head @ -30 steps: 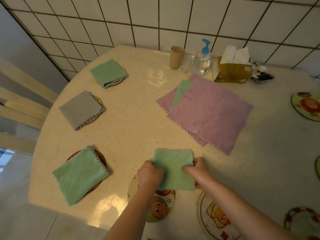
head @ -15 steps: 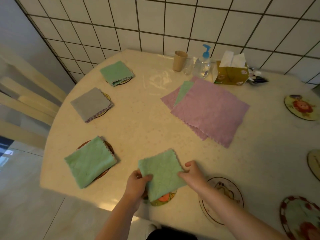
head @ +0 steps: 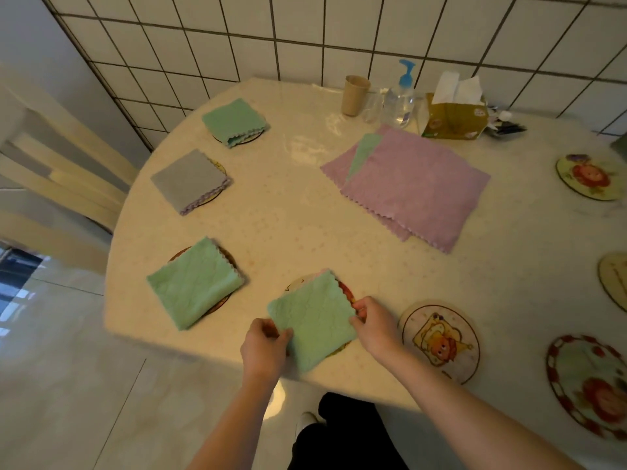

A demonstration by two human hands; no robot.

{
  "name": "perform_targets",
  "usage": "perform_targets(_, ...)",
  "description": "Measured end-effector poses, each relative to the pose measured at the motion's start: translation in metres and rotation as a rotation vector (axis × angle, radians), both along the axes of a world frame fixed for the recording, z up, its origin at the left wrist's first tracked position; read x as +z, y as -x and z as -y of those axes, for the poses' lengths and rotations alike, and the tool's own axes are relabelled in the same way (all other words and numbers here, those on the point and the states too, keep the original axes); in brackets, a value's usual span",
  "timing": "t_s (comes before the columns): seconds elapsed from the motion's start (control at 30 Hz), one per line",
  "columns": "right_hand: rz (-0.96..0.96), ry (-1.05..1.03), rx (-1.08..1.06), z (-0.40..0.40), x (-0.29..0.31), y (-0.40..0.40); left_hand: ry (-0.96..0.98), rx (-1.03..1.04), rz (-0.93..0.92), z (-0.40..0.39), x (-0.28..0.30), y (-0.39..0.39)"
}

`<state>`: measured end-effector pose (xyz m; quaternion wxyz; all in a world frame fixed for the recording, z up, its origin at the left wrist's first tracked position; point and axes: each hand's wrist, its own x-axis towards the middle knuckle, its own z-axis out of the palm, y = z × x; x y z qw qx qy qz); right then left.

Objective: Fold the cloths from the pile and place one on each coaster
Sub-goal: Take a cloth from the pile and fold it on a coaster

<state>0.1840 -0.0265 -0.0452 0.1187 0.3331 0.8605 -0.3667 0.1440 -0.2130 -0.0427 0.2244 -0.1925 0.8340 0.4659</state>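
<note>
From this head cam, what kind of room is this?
Probably a home kitchen or dining corner: a round table against a white tiled wall, a wooden chair beside it, a tissue box and pump bottle.

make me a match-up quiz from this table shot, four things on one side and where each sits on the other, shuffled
Things:
1. grey folded cloth
2. pile of unfolded cloths
3. tissue box
4. green folded cloth between left hand and right hand

Places:
A. by the tiled wall, next to the pump bottle
B. middle of the table
C. on the coaster at the near table edge
D. on a coaster at the left side

Pairs: 1-D, 2-B, 3-A, 4-C
</note>
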Motion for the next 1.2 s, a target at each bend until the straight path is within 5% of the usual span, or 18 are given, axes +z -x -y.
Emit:
perform_targets(0.3, -0.042, 0.128, 0.046, -0.041, 0.001, 0.000, 0.440, -0.306, -0.408, -0.025, 0.009, 0.011)
perform_targets(0.43, -0.111, 0.021, 0.065, -0.106, 0.004, 0.003, 0.450, -0.511, -0.592, -0.079, 0.010, 0.029)
perform_targets(0.67, -0.177, -0.326, 0.273, -0.237, 0.004, 0.015, 0.414, -0.958, -0.502, -0.222, 0.006, 0.048)
perform_targets(0.93, -0.165, -0.438, 0.577, -0.267, -0.019, 0.050, 0.551, -1.116, -0.531, -0.299, -0.007, 0.084)
perform_targets(1.2, -0.219, -0.134, 0.532, -0.290, -0.018, 0.059, 0.506, -1.138, -0.564, -0.306, -0.006, 0.109)
